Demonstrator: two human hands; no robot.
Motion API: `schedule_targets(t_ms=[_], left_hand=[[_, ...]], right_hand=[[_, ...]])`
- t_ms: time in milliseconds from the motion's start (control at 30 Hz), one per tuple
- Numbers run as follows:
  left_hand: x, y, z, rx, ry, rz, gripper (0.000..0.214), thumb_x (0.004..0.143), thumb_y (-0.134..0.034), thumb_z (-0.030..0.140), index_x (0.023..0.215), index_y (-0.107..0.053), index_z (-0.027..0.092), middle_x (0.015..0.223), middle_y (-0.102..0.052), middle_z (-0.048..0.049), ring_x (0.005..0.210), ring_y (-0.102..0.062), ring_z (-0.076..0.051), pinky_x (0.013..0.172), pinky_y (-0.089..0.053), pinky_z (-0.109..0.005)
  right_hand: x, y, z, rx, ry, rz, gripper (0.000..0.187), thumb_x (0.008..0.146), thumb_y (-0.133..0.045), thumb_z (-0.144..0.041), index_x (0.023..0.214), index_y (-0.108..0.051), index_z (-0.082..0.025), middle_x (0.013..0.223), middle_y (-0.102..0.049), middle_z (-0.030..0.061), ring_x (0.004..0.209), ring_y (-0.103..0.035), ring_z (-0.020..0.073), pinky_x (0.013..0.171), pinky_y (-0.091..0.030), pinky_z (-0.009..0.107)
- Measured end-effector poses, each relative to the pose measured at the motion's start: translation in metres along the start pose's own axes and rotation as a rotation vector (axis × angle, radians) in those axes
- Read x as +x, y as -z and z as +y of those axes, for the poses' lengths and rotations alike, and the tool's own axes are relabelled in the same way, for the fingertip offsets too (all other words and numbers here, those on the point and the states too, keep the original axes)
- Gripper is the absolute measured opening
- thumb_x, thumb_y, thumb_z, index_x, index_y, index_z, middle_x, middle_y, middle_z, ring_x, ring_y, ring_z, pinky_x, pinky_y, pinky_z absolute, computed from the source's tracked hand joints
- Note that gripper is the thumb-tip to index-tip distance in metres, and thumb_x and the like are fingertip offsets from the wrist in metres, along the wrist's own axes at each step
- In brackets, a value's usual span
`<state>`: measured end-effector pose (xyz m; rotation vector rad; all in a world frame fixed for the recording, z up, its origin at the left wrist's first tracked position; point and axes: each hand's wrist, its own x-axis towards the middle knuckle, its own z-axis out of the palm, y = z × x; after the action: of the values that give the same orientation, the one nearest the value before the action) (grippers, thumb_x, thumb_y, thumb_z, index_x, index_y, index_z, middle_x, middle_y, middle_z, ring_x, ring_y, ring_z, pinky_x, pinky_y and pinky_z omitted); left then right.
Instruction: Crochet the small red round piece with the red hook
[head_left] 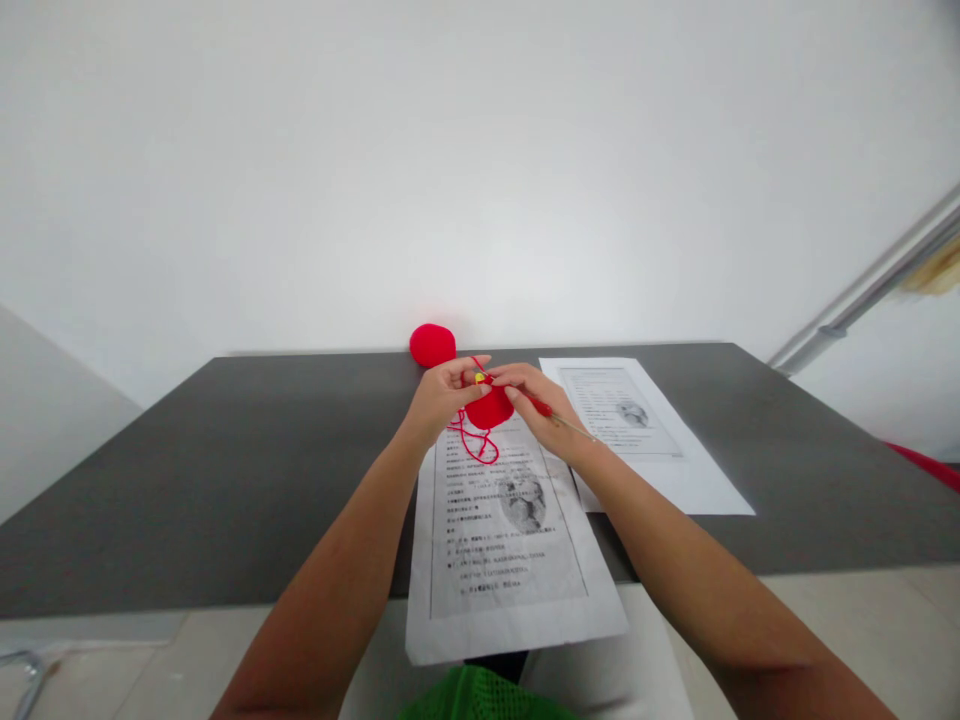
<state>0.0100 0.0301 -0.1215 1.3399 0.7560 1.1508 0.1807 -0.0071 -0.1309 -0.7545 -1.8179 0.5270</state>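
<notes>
Between my two hands is a small red crochet piece [491, 408], with a yellow stitch marker [480, 378] at its upper edge. My left hand [444, 398] pinches its left side, and a strand of red yarn runs over the raised index finger. In my right hand [538, 400] lies a crochet hook [555, 416] with a red grip and a thin metal shaft pointing back toward the wrist. The hook's working tip is too small to make out at the top of the piece. A loose red yarn tail [480, 448] dangles below the left hand.
A red yarn ball [433, 345] sits at the table's back edge by the wall. Under my hands a printed sheet [517, 610] overhangs the front edge of the dark table [300, 470]. Another printed sheet [675, 480] lies to the right.
</notes>
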Motion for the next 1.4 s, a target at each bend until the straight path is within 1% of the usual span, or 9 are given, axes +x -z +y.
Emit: schedule_targets(t_ms=[200, 367, 467, 567, 833, 967, 1067, 1200, 1400], left_hand=[[0.0, -0.012, -0.007, 0.025, -0.071, 0.138, 0.047, 0.058, -0.078, 0.022, 0.103, -0.067, 0.014, 0.068, -0.062, 0.0029, 0.07, -0.059, -0.013, 0.07, -0.046, -0.026], [-0.002, -0.015, -0.006, -0.221, 0.052, 0.049, 0.042, 0.057, -0.079, 0.022, 0.097, -0.069, 0.014, 0.078, -0.07, -0.0027, 0.081, -0.065, -0.018, 0.079, -0.048, -0.029], [-0.002, -0.006, -0.002, -0.293, 0.173, -0.06, 0.042, 0.056, -0.079, 0.018, 0.096, -0.07, 0.012, 0.082, -0.072, -0.0073, 0.081, -0.066, -0.019, 0.08, -0.048, -0.03], [-0.001, 0.005, 0.002, -0.278, 0.279, -0.193, 0.042, 0.058, -0.078, 0.015, 0.099, -0.071, 0.011, 0.087, -0.073, -0.0103, 0.08, -0.067, -0.019, 0.079, -0.049, -0.03], [-0.003, 0.03, 0.01, -0.26, 0.324, -0.362, 0.043, 0.061, -0.076, 0.014, 0.103, -0.071, 0.014, 0.084, -0.074, -0.0089, 0.069, -0.067, -0.015, 0.065, -0.05, -0.023], [-0.005, 0.031, 0.011, -0.306, 0.294, -0.369, 0.043, 0.06, -0.074, 0.012, 0.103, -0.071, 0.012, 0.086, -0.074, -0.0101, 0.071, -0.068, -0.017, 0.066, -0.051, -0.024], [-0.004, 0.028, 0.011, -0.353, 0.243, -0.335, 0.044, 0.062, -0.071, 0.009, 0.106, -0.07, 0.012, 0.089, -0.074, -0.0093, 0.077, -0.069, -0.017, 0.072, -0.05, -0.023], [-0.003, 0.022, 0.01, -0.393, 0.176, -0.278, 0.044, 0.063, -0.069, 0.005, 0.107, -0.069, 0.013, 0.086, -0.074, -0.0059, 0.077, -0.068, -0.015, 0.076, -0.049, -0.022], [-0.005, 0.014, 0.01, -0.438, 0.135, -0.284, 0.04, 0.064, -0.068, 0.009, 0.104, -0.07, 0.011, 0.078, -0.072, -0.0059, 0.071, -0.065, -0.014, 0.071, -0.048, -0.022]], right_hand=[[-0.006, -0.009, 0.004, -0.23, 0.162, 0.007, 0.023, 0.094, -0.039, -0.023, 0.113, -0.052, -0.026, 0.122, -0.055, 0.0094, 0.115, -0.052, 0.0212, 0.098, -0.044, 0.044], [-0.008, -0.015, 0.004, -0.329, 0.191, 0.065, 0.023, 0.093, -0.043, -0.021, 0.113, -0.052, -0.026, 0.122, -0.053, 0.0106, 0.117, -0.05, 0.0224, 0.098, -0.045, 0.045], [-0.007, -0.013, 0.0, -0.252, 0.184, 0.073, 0.021, 0.093, -0.044, -0.022, 0.111, -0.053, -0.026, 0.116, -0.057, 0.0092, 0.113, -0.053, 0.022, 0.097, -0.045, 0.043], [-0.006, -0.009, -0.004, -0.123, 0.088, 0.074, 0.02, 0.093, -0.045, -0.026, 0.11, -0.055, -0.026, 0.111, -0.061, 0.0076, 0.105, -0.058, 0.0208, 0.092, -0.048, 0.041], [-0.002, -0.001, -0.008, 0.136, -0.036, 0.031, 0.015, 0.087, -0.058, -0.032, 0.096, -0.067, -0.026, 0.101, -0.067, 0.0047, 0.101, -0.063, 0.0191, 0.093, -0.049, 0.039], [0.0, -0.001, -0.008, 0.253, -0.129, 0.025, 0.014, 0.085, -0.062, -0.032, 0.093, -0.07, -0.024, 0.097, -0.071, 0.0033, 0.092, -0.066, 0.0175, 0.086, -0.053, 0.036], [-0.001, -0.005, -0.009, 0.264, -0.147, 0.102, 0.014, 0.085, -0.062, -0.032, 0.093, -0.07, -0.024, 0.092, -0.071, 0.002, 0.084, -0.067, 0.0156, 0.079, -0.055, 0.033], [-0.005, -0.012, -0.009, 0.245, -0.057, 0.157, 0.016, 0.086, -0.061, -0.029, 0.1, -0.067, -0.026, 0.103, -0.07, 0.002, 0.098, -0.065, 0.0166, 0.09, -0.053, 0.035], [-0.004, -0.009, -0.006, 0.312, -0.075, 0.168, 0.013, 0.086, -0.062, -0.028, 0.097, -0.069, -0.028, 0.101, -0.071, 0.0012, 0.097, -0.067, 0.017, 0.089, -0.054, 0.035]])
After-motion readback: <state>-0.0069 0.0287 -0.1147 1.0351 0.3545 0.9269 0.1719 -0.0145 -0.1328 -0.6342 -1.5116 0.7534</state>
